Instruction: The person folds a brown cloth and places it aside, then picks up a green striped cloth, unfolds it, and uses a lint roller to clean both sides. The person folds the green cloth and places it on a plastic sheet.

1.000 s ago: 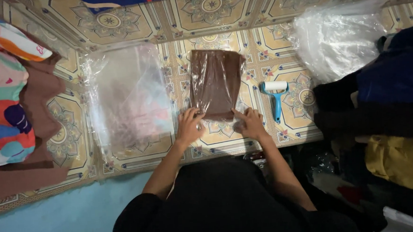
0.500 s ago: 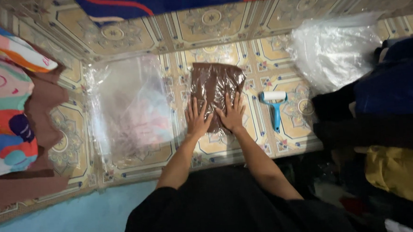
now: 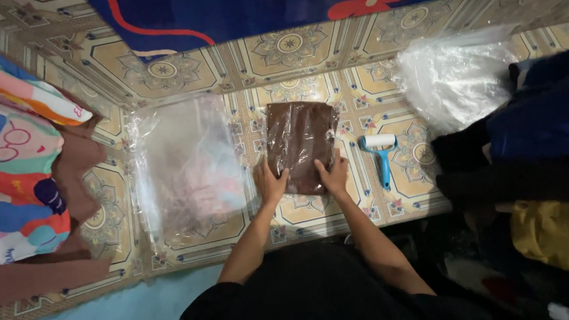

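Brown folded garment in a clear bag

We see the bagged brown garment [image 3: 300, 143] lying flat on the patterned floor [image 3: 306, 81], upright rectangle, plastic glossy and seemingly wrinkled.

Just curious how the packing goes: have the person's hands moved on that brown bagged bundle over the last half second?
Yes. Both the left hand and the right hand slid apart from the middle of the brown package to its near corners; the lint roller is the fixed mark.
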